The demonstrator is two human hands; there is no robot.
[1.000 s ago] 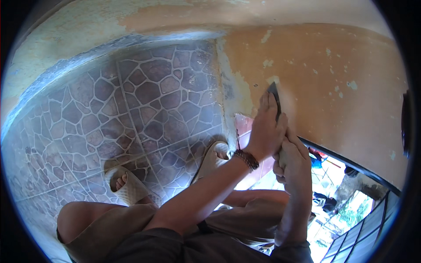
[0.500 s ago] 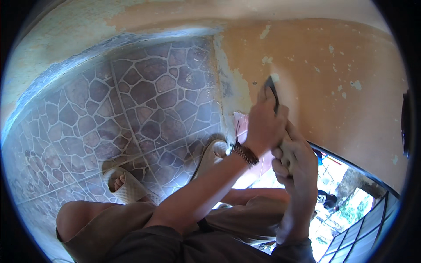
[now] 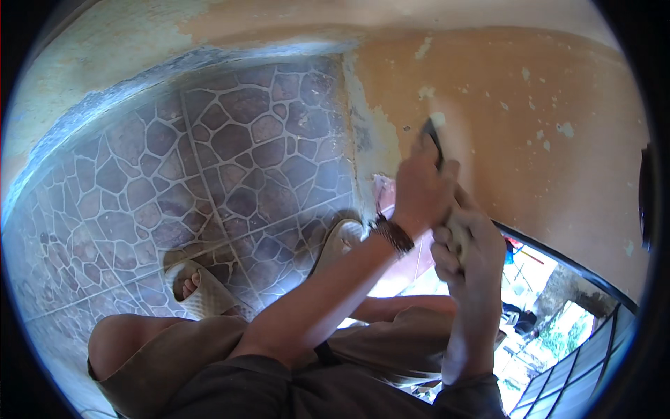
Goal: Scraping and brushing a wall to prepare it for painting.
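A scraper (image 3: 434,137) with a dark flat blade points at the orange painted wall (image 3: 558,181), its tip beside a pale patch of bare plaster (image 3: 437,119). My left hand (image 3: 421,188), with a braided bracelet at the wrist, is closed on the scraper close to the blade, fingers pressed along it. Behind it and lower, my right hand (image 3: 471,241) is curled around the handle end, mostly hidden by the fingers. Both hands are close together in front of the wall.
Stone-patterned floor tiles (image 3: 241,140) lie to the left, with my sandalled feet (image 3: 202,290) on them. Peeling paint (image 3: 370,126) runs along the wall's lower edge. A doorway with a dark metal grille (image 3: 572,363) opens at lower right. A dark object (image 3: 645,199) sits at the right rim.
Both hands keep their hold on the scraper and have shifted only slightly at the same spot on the wall. The whole view has tilted a little.
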